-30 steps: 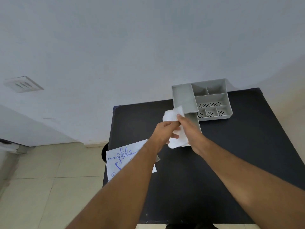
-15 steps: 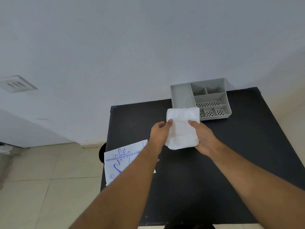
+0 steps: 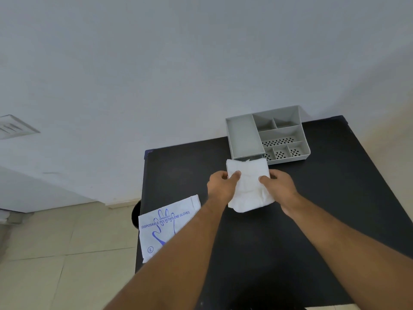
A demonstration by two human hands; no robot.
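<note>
So the white cloth (image 3: 248, 186) is held up between both hands, over the middle of the black surface (image 3: 335, 186) and just in front of the grey organizer (image 3: 288, 159). Its top edge overlaps the organizer's near corner from this angle. I can't tell if the bottom edge brushes the surface or hangs just off it.

The left hand (image 3: 221, 186) has its grip pinching the left side, thumb on the front. The right hand (image 3: 279, 186) pinches the right side the same way.

Handling-wise I'd say it's super light and floppy. It's folded into a soft pad, wrinkled, and sags below the hands, so zero stiffness. It might be cloth or thick paper towel, hard to say. It's not fragile and probably not slippery. I'd take it by the side edges or the top corners, because grabbing the middle would just bunch it up.

For room, there's lots of bare surface toward the person and off to the right. The organizer sits close behind, right up against the wall (image 3: 201, 63). The glove packet (image 3: 167, 222) hangs over the left edge above the floor (image 3: 67, 242), well apart from the cloth, but a careless elbow could knock it off.
</note>
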